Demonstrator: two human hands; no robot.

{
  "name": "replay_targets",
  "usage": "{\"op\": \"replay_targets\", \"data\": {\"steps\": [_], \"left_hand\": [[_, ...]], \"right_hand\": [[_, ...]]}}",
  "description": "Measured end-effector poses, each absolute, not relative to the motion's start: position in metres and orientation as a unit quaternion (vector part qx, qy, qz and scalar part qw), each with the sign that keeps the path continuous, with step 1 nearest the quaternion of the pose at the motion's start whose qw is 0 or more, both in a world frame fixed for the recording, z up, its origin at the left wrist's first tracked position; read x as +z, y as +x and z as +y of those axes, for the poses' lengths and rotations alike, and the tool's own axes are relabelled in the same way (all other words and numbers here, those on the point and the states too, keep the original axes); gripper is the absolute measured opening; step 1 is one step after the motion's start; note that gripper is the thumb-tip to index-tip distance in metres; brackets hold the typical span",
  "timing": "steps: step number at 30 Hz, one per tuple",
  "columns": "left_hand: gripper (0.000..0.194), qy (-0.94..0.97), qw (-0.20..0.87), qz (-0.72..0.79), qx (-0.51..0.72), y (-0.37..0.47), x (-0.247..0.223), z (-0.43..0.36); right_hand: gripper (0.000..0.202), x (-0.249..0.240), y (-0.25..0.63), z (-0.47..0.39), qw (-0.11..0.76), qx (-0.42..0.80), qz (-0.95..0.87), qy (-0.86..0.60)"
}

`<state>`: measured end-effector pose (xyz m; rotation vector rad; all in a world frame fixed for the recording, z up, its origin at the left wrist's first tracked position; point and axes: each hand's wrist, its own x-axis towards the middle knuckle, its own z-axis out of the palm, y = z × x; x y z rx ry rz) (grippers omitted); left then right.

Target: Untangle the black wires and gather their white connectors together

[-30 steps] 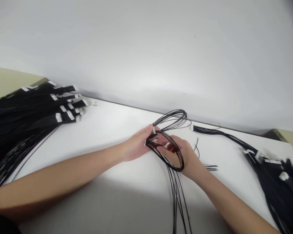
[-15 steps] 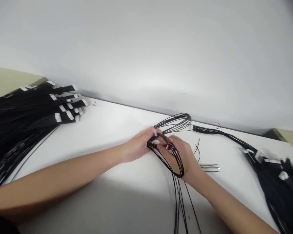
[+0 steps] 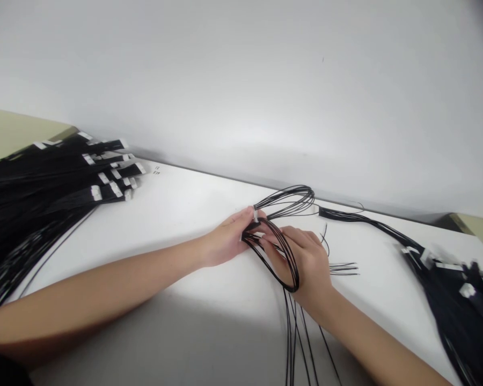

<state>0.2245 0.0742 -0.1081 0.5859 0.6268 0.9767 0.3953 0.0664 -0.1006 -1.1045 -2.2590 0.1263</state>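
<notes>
Thin black wires (image 3: 293, 257) are gathered into a looped bundle in front of me. My left hand (image 3: 230, 235) is closed on the bundle beside a small white connector (image 3: 255, 215). One loop rises beyond my fingers, and another hangs toward me around my right hand (image 3: 306, 260). That hand is closed, its thumb and fingers pinching wires inside the near loop; the fingertips are partly hidden. Loose wire ends hang down below it, and several more stick out to its right.
A big pile of black wire harnesses (image 3: 44, 177) with white connectors covers the left of the white table (image 3: 177, 187). Another harness pile (image 3: 446, 289) lies at the right, with one bundle (image 3: 362, 217) stretching toward the middle. A pale wall (image 3: 241, 91) stands behind.
My right hand has turned and shifted slightly right and up, its back now more toward me. The wire ends around it have moved with it. My left hand stays nearly in place.
</notes>
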Motion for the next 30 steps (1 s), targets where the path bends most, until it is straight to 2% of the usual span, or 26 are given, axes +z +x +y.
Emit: {"op": "replay_targets", "data": {"steps": [3, 5, 11, 14, 17, 21, 25, 30], "left_hand": [[0.032, 0.26, 0.8, 0.286, 0.459, 0.225, -0.107, 0.075], [0.032, 0.259, 0.802, 0.281, 0.458, 0.225, -0.106, 0.075], [0.033, 0.244, 0.798, 0.304, 0.459, 0.226, -0.105, 0.075], [0.034, 0.255, 0.796, 0.305, 0.456, 0.226, -0.107, 0.076], [0.036, 0.25, 0.795, 0.315, 0.454, 0.225, -0.108, 0.076], [0.038, 0.242, 0.8, 0.327, 0.441, 0.224, -0.108, 0.077], [0.038, 0.261, 0.805, 0.319, 0.427, 0.224, -0.107, 0.077], [0.039, 0.278, 0.81, 0.31, 0.413, 0.223, -0.109, 0.076]], "right_hand": [[0.017, -0.103, 0.394, 0.065, 0.288, -0.007, -0.871, -0.398], [0.017, -0.101, 0.394, 0.065, 0.262, 0.011, -0.878, -0.402], [0.017, -0.074, 0.402, 0.069, 0.124, 0.211, -0.86, -0.448], [0.014, -0.058, 0.411, 0.073, 0.089, 0.284, -0.838, -0.458], [0.012, -0.043, 0.423, 0.076, 0.108, 0.37, -0.789, -0.478], [0.023, -0.027, 0.441, 0.081, 0.194, 0.488, -0.697, -0.488], [0.02, -0.019, 0.451, 0.089, 0.266, 0.593, -0.606, -0.459], [0.014, -0.012, 0.453, 0.09, 0.268, 0.649, -0.573, -0.422]]}}
